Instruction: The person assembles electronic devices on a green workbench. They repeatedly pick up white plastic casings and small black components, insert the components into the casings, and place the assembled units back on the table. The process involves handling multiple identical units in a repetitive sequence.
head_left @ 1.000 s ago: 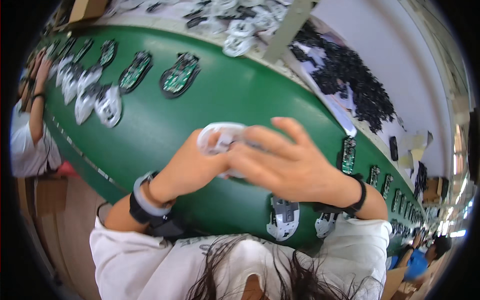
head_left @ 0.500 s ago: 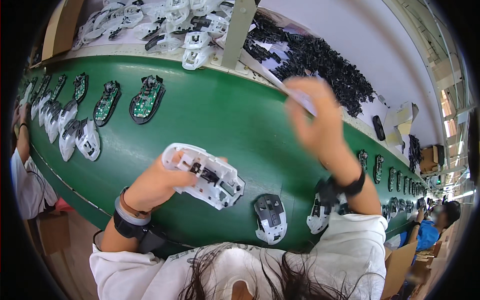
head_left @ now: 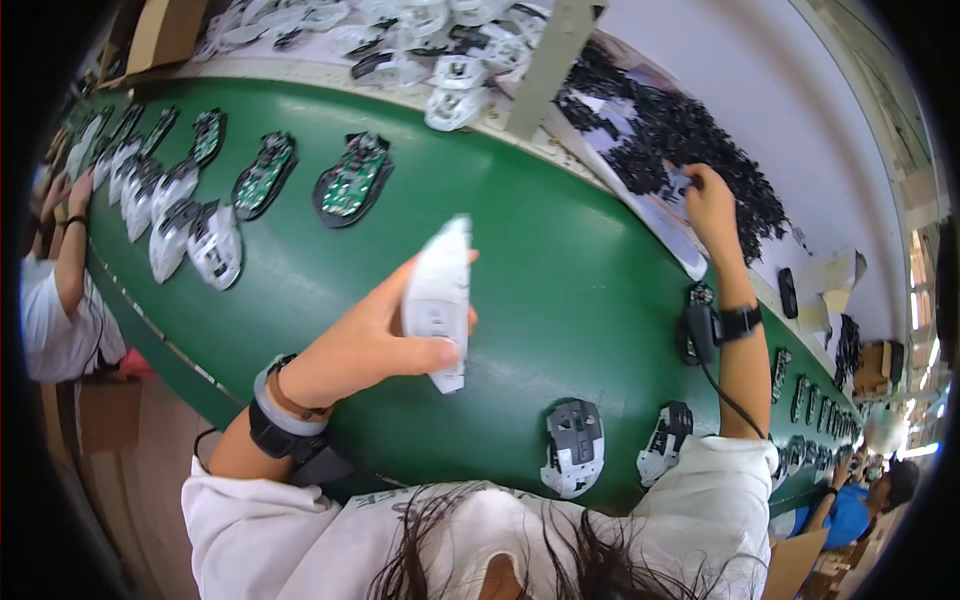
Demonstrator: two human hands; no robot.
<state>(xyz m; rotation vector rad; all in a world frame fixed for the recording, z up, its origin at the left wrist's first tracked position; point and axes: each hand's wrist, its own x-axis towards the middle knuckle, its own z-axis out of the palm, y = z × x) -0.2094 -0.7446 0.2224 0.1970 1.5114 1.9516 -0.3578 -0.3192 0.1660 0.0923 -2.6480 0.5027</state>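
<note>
My left hand (head_left: 365, 335) grips a white computer mouse shell (head_left: 437, 290) above the green work surface, thumb on its near end. The shell stands on edge, so its inside is hidden. Out at the far right, my right hand (head_left: 712, 208) is at the edge of a heap of small black plastic parts (head_left: 725, 150). Its fingertips are pinched together on a small black part, whose shape I cannot make out. Nearer to me lie a grey-and-white mouse shell (head_left: 574, 448) and a similar shell (head_left: 666, 443) to its right.
Bases with green circuit boards (head_left: 352, 182) line the far left of the green surface (head_left: 500, 230), near several white shells (head_left: 215, 246). More white shells (head_left: 455, 90) are heaped on the shelf behind a metal post (head_left: 550, 75). Co-workers sit at left (head_left: 62, 300) and right (head_left: 855, 515).
My right hand has moved farther right to the black parts and closed its fingers. My left hand has turned the shell from inside-up onto its edge. The whole view has shifted.
</note>
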